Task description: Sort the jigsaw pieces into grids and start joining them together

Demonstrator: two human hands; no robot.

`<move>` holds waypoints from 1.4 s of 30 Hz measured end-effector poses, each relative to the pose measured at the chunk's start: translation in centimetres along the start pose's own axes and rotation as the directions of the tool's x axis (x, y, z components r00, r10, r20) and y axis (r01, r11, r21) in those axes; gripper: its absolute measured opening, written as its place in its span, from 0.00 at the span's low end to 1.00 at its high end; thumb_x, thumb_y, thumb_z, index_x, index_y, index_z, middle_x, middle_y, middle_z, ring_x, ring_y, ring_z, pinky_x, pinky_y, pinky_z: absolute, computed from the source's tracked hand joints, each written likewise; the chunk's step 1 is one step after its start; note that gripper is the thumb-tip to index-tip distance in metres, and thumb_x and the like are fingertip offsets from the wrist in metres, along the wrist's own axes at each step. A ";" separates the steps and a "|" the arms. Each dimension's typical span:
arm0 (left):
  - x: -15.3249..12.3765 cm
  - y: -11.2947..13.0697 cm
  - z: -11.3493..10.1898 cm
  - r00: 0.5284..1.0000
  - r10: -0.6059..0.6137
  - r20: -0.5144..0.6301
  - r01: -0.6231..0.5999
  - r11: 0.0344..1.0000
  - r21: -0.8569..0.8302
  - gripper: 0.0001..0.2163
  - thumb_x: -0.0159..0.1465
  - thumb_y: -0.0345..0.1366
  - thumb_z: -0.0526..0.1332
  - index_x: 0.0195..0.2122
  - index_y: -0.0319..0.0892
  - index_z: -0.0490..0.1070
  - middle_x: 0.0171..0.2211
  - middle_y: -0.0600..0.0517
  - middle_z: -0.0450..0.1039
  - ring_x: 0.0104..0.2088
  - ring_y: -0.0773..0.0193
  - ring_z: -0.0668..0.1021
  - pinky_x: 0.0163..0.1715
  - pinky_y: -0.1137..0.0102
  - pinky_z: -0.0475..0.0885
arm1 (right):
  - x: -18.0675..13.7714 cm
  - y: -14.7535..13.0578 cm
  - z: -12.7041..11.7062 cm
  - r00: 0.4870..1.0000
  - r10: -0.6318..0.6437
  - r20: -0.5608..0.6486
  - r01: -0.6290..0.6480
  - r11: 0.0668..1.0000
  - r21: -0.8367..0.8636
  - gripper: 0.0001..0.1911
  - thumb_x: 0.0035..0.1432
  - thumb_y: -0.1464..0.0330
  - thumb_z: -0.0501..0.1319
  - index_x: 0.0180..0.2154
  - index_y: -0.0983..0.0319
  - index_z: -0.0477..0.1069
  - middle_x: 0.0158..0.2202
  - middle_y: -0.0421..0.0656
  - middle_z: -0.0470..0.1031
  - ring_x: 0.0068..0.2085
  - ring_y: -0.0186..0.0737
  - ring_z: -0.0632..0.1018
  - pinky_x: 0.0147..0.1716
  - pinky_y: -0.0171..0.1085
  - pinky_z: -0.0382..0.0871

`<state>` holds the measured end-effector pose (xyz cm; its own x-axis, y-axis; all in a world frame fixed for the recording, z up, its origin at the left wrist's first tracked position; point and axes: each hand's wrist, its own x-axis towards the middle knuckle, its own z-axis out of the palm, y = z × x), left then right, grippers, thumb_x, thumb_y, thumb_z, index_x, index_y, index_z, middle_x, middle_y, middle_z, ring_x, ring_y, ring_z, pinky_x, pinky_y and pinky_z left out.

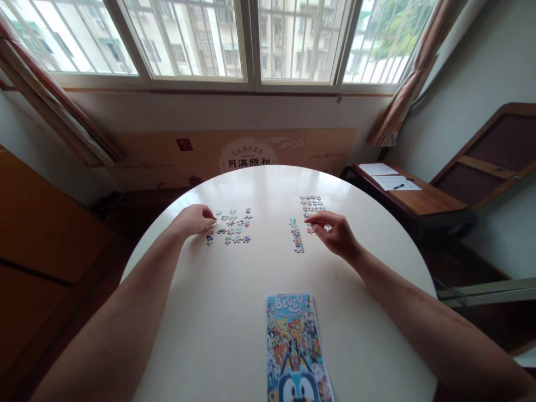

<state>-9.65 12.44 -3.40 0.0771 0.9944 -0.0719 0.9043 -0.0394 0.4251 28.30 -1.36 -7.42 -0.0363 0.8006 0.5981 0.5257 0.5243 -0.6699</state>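
My left hand [195,219] is over the left side of the round white table, thumb and forefinger pinched together. Its fingertips touch the edge of a loose group of jigsaw puzzle pieces [238,229]; whatever they grip is too small to make out. My right hand [336,231] is also closed in a pinch, between a narrow joined strip of puzzle pieces [297,239] and rows of separate pieces [312,204] behind it. Part of those rows is hidden under my right hand. I cannot tell what, if anything, its fingertips hold.
Closer to me lies a colourful Bluey picture sheet [293,346] on the white table [226,312]. A low wooden table [410,195] with papers [389,177] and a pen stands at the right. A printed cardboard panel [201,153] leans below the barred windows.
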 end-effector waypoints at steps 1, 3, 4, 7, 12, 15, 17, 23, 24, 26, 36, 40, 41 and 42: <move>-0.1 0.6 0.1 0.999 0.028 -0.040 -0.029 0.999 -0.036 0.08 0.51 0.38 0.68 0.31 0.41 0.76 0.28 0.49 0.79 0.27 0.63 0.76 0.23 0.73 0.67 | 0.0 0.1 0.0 1.000 0.008 0.004 -0.008 1.000 0.007 0.10 0.58 0.72 0.59 0.36 0.61 0.81 0.34 0.43 0.80 0.32 0.35 0.77 0.33 0.36 0.72; -0.9 2.5 0.6 0.994 0.092 -0.063 -0.102 0.980 -0.172 0.10 0.55 0.40 0.67 0.35 0.41 0.77 0.34 0.48 0.81 0.29 0.63 0.77 0.22 0.73 0.66 | 0.1 0.2 0.0 1.000 0.016 0.026 -0.016 1.000 0.012 0.10 0.58 0.72 0.59 0.37 0.61 0.81 0.34 0.44 0.80 0.30 0.35 0.77 0.32 0.36 0.72; -1.6 3.8 1.1 0.991 0.129 -0.031 -0.133 0.952 -0.276 0.11 0.56 0.40 0.66 0.39 0.41 0.78 0.37 0.48 0.81 0.29 0.63 0.77 0.21 0.73 0.66 | 0.2 0.3 -0.1 0.999 0.013 0.052 -0.014 1.000 0.007 0.10 0.58 0.73 0.60 0.37 0.61 0.81 0.34 0.44 0.80 0.30 0.34 0.76 0.32 0.36 0.72; -4.8 8.5 3.6 0.948 0.301 0.101 -0.215 0.842 -0.494 0.11 0.59 0.37 0.64 0.42 0.41 0.78 0.39 0.47 0.82 0.32 0.63 0.79 0.23 0.73 0.69 | 0.3 0.3 -0.4 0.984 -0.006 0.180 0.011 1.000 -0.023 0.11 0.58 0.74 0.59 0.38 0.61 0.81 0.33 0.42 0.80 0.28 0.32 0.74 0.30 0.34 0.70; -9.9 13.4 8.3 0.817 0.524 0.239 -0.276 0.720 -0.636 0.08 0.59 0.32 0.65 0.41 0.41 0.78 0.33 0.50 0.82 0.35 0.63 0.82 0.39 0.67 0.76 | 0.5 -0.2 -1.1 0.936 -0.032 0.350 0.056 0.997 -0.057 0.11 0.57 0.74 0.61 0.39 0.61 0.81 0.32 0.41 0.79 0.31 0.32 0.75 0.33 0.34 0.70; -10.6 13.9 9.8 0.839 0.520 0.158 -0.342 0.731 -0.591 0.06 0.58 0.31 0.66 0.38 0.41 0.77 0.31 0.51 0.82 0.33 0.64 0.81 0.39 0.68 0.75 | 0.6 -0.4 -1.3 0.900 -0.039 0.435 0.083 0.993 -0.083 0.08 0.58 0.73 0.62 0.37 0.60 0.81 0.34 0.42 0.80 0.34 0.34 0.77 0.37 0.35 0.71; -10.5 13.9 10.3 0.853 0.512 0.102 -0.387 0.752 -0.533 0.04 0.58 0.31 0.67 0.35 0.41 0.78 0.31 0.52 0.81 0.32 0.65 0.80 0.37 0.69 0.74 | 0.7 -0.3 -1.4 0.875 -0.047 0.482 0.110 0.989 -0.103 0.07 0.59 0.72 0.63 0.36 0.60 0.81 0.35 0.42 0.80 0.36 0.35 0.78 0.39 0.36 0.71; -10.5 14.2 11.0 0.846 0.532 0.037 -0.479 0.789 -0.383 0.03 0.59 0.34 0.67 0.34 0.45 0.80 0.32 0.54 0.82 0.31 0.66 0.78 0.35 0.70 0.71 | 0.7 0.0 -1.4 0.836 -0.030 0.548 0.134 0.980 -0.150 0.07 0.58 0.72 0.65 0.36 0.58 0.82 0.36 0.41 0.80 0.38 0.36 0.78 0.41 0.36 0.70; -10.6 14.3 11.1 0.845 0.534 0.036 -0.489 0.797 -0.356 0.04 0.59 0.34 0.66 0.35 0.46 0.80 0.33 0.55 0.82 0.31 0.66 0.78 0.35 0.70 0.70 | 0.7 0.0 -1.3 0.832 -0.025 0.554 0.133 0.979 -0.155 0.07 0.58 0.71 0.65 0.36 0.57 0.82 0.36 0.41 0.80 0.38 0.36 0.78 0.41 0.35 0.70; -10.8 14.4 11.2 0.843 0.537 0.039 -0.501 0.808 -0.311 0.05 0.60 0.33 0.66 0.36 0.47 0.81 0.33 0.55 0.82 0.31 0.65 0.78 0.35 0.69 0.70 | 0.7 -0.2 -1.3 0.824 -0.013 0.566 0.127 0.979 -0.162 0.07 0.58 0.71 0.64 0.36 0.57 0.82 0.36 0.41 0.80 0.37 0.36 0.78 0.40 0.35 0.69; -10.8 14.1 12.1 0.801 0.599 -0.022 -0.593 0.786 -0.176 0.04 0.61 0.37 0.67 0.35 0.51 0.82 0.38 0.55 0.80 0.35 0.63 0.78 0.36 0.68 0.70 | 0.6 -0.3 -1.1 0.809 0.023 0.588 0.107 0.977 -0.185 0.09 0.57 0.73 0.63 0.35 0.58 0.82 0.36 0.40 0.81 0.38 0.35 0.78 0.40 0.34 0.69; -10.9 13.9 11.7 0.797 0.604 -0.020 -0.594 0.778 -0.202 0.05 0.61 0.36 0.66 0.36 0.51 0.82 0.38 0.53 0.79 0.34 0.64 0.78 0.35 0.68 0.70 | 0.6 -0.4 -1.1 0.807 0.027 0.590 0.107 0.976 -0.191 0.09 0.57 0.73 0.63 0.35 0.58 0.82 0.37 0.41 0.81 0.39 0.36 0.78 0.40 0.35 0.69; -11.0 13.9 11.6 0.793 0.609 -0.010 -0.597 0.775 -0.206 0.05 0.61 0.36 0.66 0.36 0.51 0.82 0.38 0.53 0.79 0.34 0.63 0.78 0.35 0.68 0.71 | 0.6 -0.4 -1.1 0.807 0.027 0.590 0.107 0.976 -0.191 0.09 0.57 0.73 0.63 0.35 0.58 0.82 0.37 0.41 0.81 0.39 0.36 0.78 0.40 0.35 0.69; -11.0 13.8 11.4 0.788 0.615 -0.002 -0.603 0.771 -0.206 0.06 0.61 0.36 0.66 0.37 0.51 0.82 0.38 0.52 0.79 0.34 0.63 0.78 0.36 0.68 0.71 | 0.5 -0.5 -1.1 0.808 0.027 0.589 0.108 0.976 -0.192 0.09 0.57 0.73 0.63 0.35 0.57 0.82 0.37 0.41 0.81 0.39 0.37 0.79 0.40 0.35 0.70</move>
<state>6.81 -0.20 -7.06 0.6166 0.7598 0.2065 0.5647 -0.6095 0.5565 28.99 -1.51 -6.28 -0.5158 0.8315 0.2063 0.6719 0.5420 -0.5048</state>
